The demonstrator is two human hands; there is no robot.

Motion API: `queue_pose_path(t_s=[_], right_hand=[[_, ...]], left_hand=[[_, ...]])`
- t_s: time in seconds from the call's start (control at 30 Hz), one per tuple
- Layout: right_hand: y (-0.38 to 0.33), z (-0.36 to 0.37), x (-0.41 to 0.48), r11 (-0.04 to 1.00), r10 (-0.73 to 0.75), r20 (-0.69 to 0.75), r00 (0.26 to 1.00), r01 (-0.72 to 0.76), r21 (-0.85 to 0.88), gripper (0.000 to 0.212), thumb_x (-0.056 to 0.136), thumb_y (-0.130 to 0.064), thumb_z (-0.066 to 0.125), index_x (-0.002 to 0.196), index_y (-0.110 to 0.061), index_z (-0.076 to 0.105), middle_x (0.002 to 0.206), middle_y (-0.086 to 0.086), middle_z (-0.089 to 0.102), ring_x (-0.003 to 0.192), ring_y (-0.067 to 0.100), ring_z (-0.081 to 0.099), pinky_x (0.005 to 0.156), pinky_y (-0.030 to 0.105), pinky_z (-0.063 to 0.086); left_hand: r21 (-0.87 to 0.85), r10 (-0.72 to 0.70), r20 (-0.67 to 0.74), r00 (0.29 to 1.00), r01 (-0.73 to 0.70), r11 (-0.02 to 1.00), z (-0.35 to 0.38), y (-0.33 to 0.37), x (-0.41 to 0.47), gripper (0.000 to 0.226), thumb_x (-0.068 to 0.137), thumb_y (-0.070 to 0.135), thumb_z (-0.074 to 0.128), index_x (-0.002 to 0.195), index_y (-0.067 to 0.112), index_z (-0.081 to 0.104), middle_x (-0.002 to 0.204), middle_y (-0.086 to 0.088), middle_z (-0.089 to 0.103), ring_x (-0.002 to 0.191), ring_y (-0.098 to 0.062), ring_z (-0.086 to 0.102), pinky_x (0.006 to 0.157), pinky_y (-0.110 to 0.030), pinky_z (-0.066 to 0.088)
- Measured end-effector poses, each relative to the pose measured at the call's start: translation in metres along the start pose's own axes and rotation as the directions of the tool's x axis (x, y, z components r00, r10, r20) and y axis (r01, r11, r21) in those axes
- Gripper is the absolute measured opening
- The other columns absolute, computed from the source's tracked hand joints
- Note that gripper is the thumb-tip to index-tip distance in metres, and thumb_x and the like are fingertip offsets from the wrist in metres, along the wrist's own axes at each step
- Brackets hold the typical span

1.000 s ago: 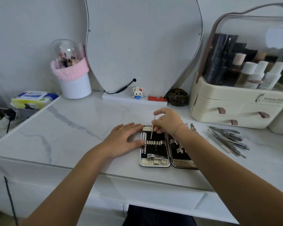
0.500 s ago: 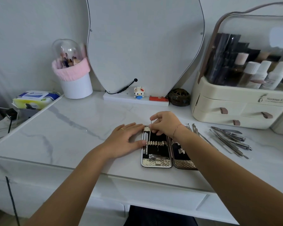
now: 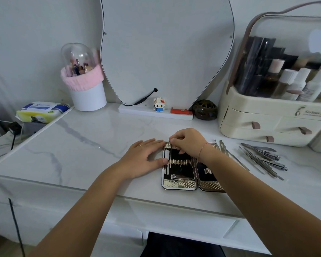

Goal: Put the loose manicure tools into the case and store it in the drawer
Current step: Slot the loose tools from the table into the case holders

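Your left hand (image 3: 143, 160) wears a thin gold-toned ring (image 3: 140, 145) on one finger. Your right hand (image 3: 188, 143) has a fine pink-red string bracelet (image 3: 202, 150) round its wrist, at the hand's 5 o'clock. Dark clothing (image 3: 180, 245) shows at 6 o'clock.

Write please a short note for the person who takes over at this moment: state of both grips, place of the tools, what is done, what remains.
Left grip: flat on the table, thumb pressing the left edge of the open case.
Right grip: pinches a thin tool at the case's top end; its shaft passes under the strap of the left half.
Done: a few tools sit in the left half.
Left: seat this tool, load the loose tools lying on the table to the right, close the case, store it.
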State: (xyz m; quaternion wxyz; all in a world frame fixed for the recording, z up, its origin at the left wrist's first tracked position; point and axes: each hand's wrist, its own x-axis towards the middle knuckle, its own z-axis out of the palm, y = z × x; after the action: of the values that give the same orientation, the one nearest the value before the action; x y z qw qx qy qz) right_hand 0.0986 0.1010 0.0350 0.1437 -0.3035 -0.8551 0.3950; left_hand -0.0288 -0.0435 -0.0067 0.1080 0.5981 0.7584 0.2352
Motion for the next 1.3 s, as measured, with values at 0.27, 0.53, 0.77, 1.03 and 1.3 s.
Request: queue_pose_path(t_s=[0.27,0.53,0.77,1.03,1.3], right_hand=[[0.001,0.000,-0.012,0.998,-0.061,-0.003,0.998,0.061,-0.036,0.019,0.089,-0.014,0.053,0.098,-0.012,0.069,0.078,-0.001,0.065,0.070,0.011,0.062,0.075,0.025,0.054],[0.000,-0.003,-0.011,0.995,0.051,-0.022,0.998,-0.049,0.082,0.023,0.091,-0.007,0.047,0.095,-0.011,0.069,0.066,-0.002,0.063,0.054,0.004,0.058,0.061,0.015,0.046],[0.000,-0.003,-0.010,0.997,0.049,-0.016,0.999,-0.048,0.057,0.023,0.090,-0.007,0.048,0.095,-0.014,0.069,0.065,-0.002,0.064,0.053,0.004,0.059,0.061,0.016,0.048],[-0.001,-0.004,-0.008,0.989,0.095,-0.020,0.995,-0.092,0.117,0.026,0.087,-0.003,0.046,0.089,-0.014,0.070,0.061,0.001,0.064,0.046,0.005,0.058,0.065,0.020,0.050],[-0.007,-0.004,-0.012,0.998,0.061,0.017,0.998,-0.061,-0.010,0.024,0.090,-0.007,0.047,0.093,-0.013,0.071,0.064,-0.002,0.063,0.053,0.005,0.057,0.057,0.015,0.044]], left_hand=[[0.009,-0.005,0.007,1.000,0.005,1.000,0.000,-0.001,0.000,0.066,0.086,0.062,0.045,0.145,0.036,0.028,0.152,0.017,0.026,0.141,0.000,0.012,0.115,-0.029,0.005],[-0.003,-0.015,0.004,1.000,0.015,1.000,0.000,0.001,-0.001,0.065,0.086,0.060,0.047,0.144,0.035,0.029,0.152,0.018,0.027,0.141,0.001,0.013,0.115,-0.028,0.005],[0.001,-0.011,0.003,1.000,0.011,1.000,0.000,0.001,0.000,0.065,0.087,0.059,0.047,0.144,0.035,0.029,0.152,0.016,0.027,0.141,0.000,0.013,0.114,-0.027,0.005],[0.000,-0.016,0.003,1.000,0.016,1.000,0.000,0.001,0.000,0.065,0.087,0.059,0.047,0.144,0.034,0.029,0.152,0.016,0.028,0.141,0.000,0.013,0.114,-0.027,0.005],[0.006,-0.012,-0.003,1.000,0.012,1.000,0.000,0.000,0.000,0.065,0.086,0.060,0.047,0.144,0.035,0.029,0.151,0.016,0.029,0.141,0.000,0.014,0.112,-0.026,0.004]])
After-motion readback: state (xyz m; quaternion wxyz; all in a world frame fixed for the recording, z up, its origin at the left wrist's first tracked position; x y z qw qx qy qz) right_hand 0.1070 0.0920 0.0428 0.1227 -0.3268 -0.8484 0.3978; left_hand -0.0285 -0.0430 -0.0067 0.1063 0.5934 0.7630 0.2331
